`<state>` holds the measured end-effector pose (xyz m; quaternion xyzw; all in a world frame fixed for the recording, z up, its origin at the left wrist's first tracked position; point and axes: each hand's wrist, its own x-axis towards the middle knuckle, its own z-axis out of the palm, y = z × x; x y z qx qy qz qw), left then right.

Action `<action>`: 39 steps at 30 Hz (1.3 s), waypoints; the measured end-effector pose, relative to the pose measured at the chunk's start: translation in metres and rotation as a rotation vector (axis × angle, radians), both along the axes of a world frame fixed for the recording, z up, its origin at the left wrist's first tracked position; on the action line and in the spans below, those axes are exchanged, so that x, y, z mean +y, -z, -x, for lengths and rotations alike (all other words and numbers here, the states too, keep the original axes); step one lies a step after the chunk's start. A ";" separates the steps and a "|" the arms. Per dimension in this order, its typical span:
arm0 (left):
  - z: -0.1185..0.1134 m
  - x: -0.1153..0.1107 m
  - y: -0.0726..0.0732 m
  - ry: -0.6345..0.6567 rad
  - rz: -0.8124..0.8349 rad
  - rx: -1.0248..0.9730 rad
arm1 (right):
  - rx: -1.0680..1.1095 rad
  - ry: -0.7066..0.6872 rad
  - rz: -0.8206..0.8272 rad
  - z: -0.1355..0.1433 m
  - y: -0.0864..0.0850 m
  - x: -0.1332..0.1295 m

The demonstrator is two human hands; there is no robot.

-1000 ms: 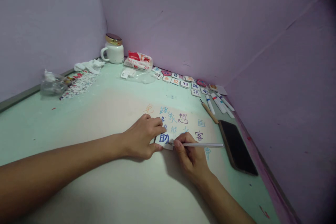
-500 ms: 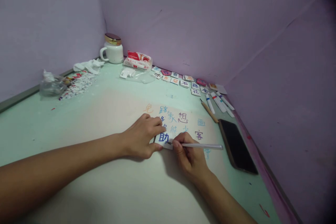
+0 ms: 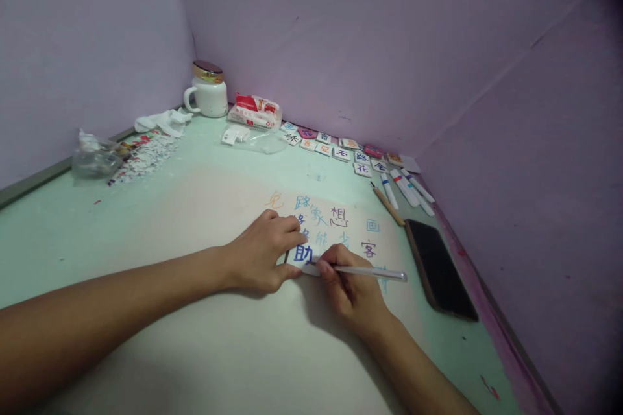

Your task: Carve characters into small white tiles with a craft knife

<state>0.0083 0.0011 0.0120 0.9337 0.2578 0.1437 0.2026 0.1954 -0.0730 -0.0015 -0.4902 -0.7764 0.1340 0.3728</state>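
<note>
A small white block (image 3: 305, 267) with a blue character drawn on its top lies on the marked sheet. My left hand (image 3: 267, 253) grips it from the left, thumb at the near edge and fingers over the far side, covering part of it. My right hand (image 3: 351, 285) is closed round a slim, silver, pen-shaped craft knife (image 3: 372, 272). The knife lies low and nearly level, its dark tip touching or just over the block, by the lower right of the character. Around the block, characters in blue, purple and orange show on the pale sheet (image 3: 355, 207).
Right of my hands lie a phone (image 3: 440, 269), a wooden-handled tool (image 3: 388, 205) and several white markers (image 3: 406, 189). Character tiles (image 3: 342, 154) line the back wall. Behind, left, are a lidded mug (image 3: 209, 96), a red-white packet (image 3: 256, 111), white shavings (image 3: 146, 159) and a plastic bag (image 3: 97, 159).
The knife has shifted slightly left, its rear end dropping a little toward me, and its tip has moved slightly left along the block. My left hand stays in place on the block.
</note>
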 end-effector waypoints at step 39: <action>0.003 0.003 0.003 0.053 0.023 -0.033 | 0.047 -0.081 0.104 -0.015 -0.004 0.007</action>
